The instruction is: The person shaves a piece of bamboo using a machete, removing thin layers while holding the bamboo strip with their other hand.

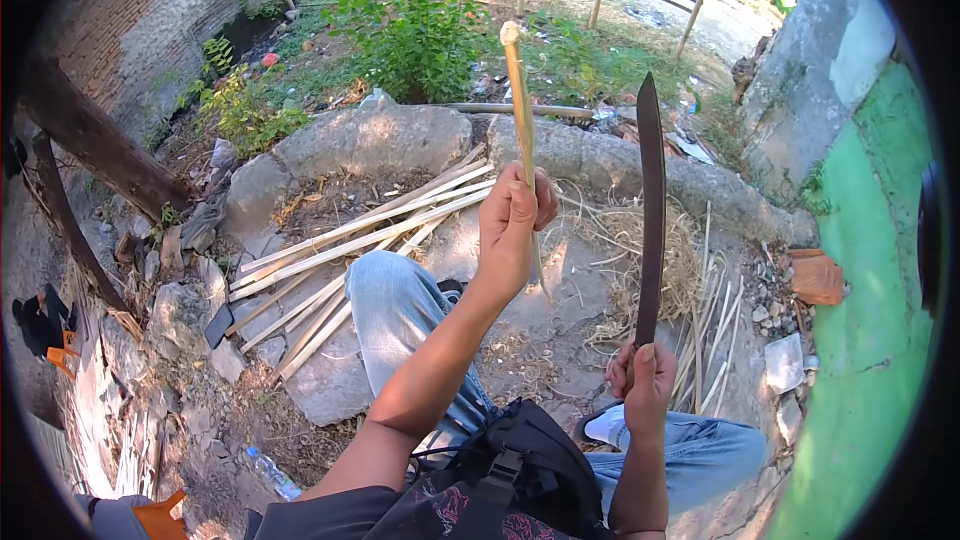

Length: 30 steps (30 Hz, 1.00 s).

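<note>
My left hand (515, 215) is closed around a bamboo strip (521, 105), raised in front of me with its knobbed end up and its thin tail hanging below the fist. In my right hand (645, 380) is a machete (652, 210), its long dark blade pointing up and standing apart from the strip. The handle is mostly hidden by my fingers. Beyond the blade lies a heap of thin curled shavings (655, 260) on the ground. A pile of split bamboo strips (370, 230) rests to the left of my bent knee.
Thinner strips (715, 340) lie right of the shavings. A low stone kerb (380, 140) curves across the far side. At the right rises a green wall (870, 340). A phone (218, 326) and a plastic bottle (272, 473) lie on the left, near leaning dark logs (100, 140).
</note>
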### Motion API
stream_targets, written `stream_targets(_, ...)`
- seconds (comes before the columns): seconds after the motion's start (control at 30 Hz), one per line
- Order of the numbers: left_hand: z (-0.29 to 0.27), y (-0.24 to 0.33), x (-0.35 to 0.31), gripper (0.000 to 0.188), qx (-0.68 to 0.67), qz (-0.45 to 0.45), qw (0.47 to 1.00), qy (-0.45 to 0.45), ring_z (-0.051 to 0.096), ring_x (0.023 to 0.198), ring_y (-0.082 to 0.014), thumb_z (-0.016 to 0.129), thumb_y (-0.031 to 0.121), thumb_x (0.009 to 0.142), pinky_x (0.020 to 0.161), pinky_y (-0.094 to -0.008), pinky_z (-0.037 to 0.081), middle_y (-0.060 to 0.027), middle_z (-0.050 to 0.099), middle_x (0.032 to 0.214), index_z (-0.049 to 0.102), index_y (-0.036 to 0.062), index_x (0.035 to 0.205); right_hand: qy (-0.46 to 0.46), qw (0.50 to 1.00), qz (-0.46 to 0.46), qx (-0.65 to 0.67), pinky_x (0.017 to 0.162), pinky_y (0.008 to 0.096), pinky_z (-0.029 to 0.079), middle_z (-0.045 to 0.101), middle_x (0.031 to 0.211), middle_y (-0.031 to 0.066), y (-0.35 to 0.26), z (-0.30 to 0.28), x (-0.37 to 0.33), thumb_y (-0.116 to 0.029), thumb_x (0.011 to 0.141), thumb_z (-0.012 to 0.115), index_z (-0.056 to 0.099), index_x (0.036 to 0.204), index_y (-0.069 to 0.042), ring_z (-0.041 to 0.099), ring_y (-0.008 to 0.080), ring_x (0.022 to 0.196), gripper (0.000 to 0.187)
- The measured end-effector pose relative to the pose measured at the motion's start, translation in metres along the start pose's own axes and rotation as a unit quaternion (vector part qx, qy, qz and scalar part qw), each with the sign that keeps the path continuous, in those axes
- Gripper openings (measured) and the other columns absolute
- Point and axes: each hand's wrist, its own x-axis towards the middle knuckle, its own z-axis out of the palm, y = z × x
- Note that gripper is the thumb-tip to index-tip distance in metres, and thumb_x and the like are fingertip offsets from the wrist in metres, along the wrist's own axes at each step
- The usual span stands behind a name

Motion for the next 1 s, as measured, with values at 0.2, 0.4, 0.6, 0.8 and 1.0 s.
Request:
stream_targets(0.2,0.041,-0.011,0.003,0.039,0.021,-0.017,0.999,-0.046,0.032,0.059,-0.0078,0.039,0.043,0.096,0.052,-0.0228,0.026,-0.0004,0.037,0.07,0.043,0.0054,0.087,0.071,0.997,-0.005,0.008,0.041,0.0196,0.034,0.046,0.054,-0.0027,-0.033,-0.007,-0.005,-0.023,0.088,0.063,0.053,0.077,-0.004,0.039,0.0027,0.041,0.024)
stream_targets(0.4,0.084,-0.017,0.005,0.046,0.096,-0.049,0.98,-0.165,0.032,0.054,-0.0064,0.038,0.043,0.098,0.048,-0.0232,0.025,0.0015,0.04,0.064,0.051,0.0029,0.079,0.136,0.988,-0.004,0.07,0.038,0.019,0.032,0.051,0.055,-0.001,-0.053,-0.029,-0.006,-0.012,0.083,0.068,0.05,0.074,-0.007,0.041,0.0032,0.039,0.02)
stream_targets(0.6,0.118,-0.027,0.001,0.048,0.18,-0.075,0.919,-0.342,0.036,0.048,-0.0106,0.039,0.037,0.098,0.046,-0.0284,0.029,-0.0019,0.039,0.052,0.058,0.0029,0.071,0.235,0.958,-0.122,0.11,0.04,0.0213,0.037,0.063,0.098,0.0177,-0.076,-0.052,0.0,0.0,0.08,0.067,0.053,0.094,-0.003,0.044,0.0049,0.043,0.02)
stream_targets(0.8,0.111,-0.029,-0.003,0.048,0.292,-0.126,0.836,-0.448,0.045,0.043,-0.0221,0.042,0.038,0.097,0.046,-0.0364,0.035,-0.0096,0.045,0.046,0.062,0.0039,0.07,0.282,0.92,-0.181,0.203,0.047,0.0201,0.041,0.062,0.108,0.0198,-0.06,-0.085,0.016,0.003,0.077,0.069,0.05,0.117,0.001,0.045,0.005,0.047,0.044)
stream_targets(1.0,0.088,-0.023,-0.005,0.049,0.414,-0.148,0.772,-0.459,0.048,0.046,-0.0341,0.044,0.039,0.096,0.048,-0.0417,0.04,-0.0166,0.048,0.049,0.061,0.0021,0.067,0.314,0.914,-0.148,0.21,0.045,0.0184,0.04,0.065,0.101,0.0167,-0.033,-0.092,0.03,0.004,0.071,0.075,0.041,0.13,0.002,0.048,0.0055,0.051,0.067)
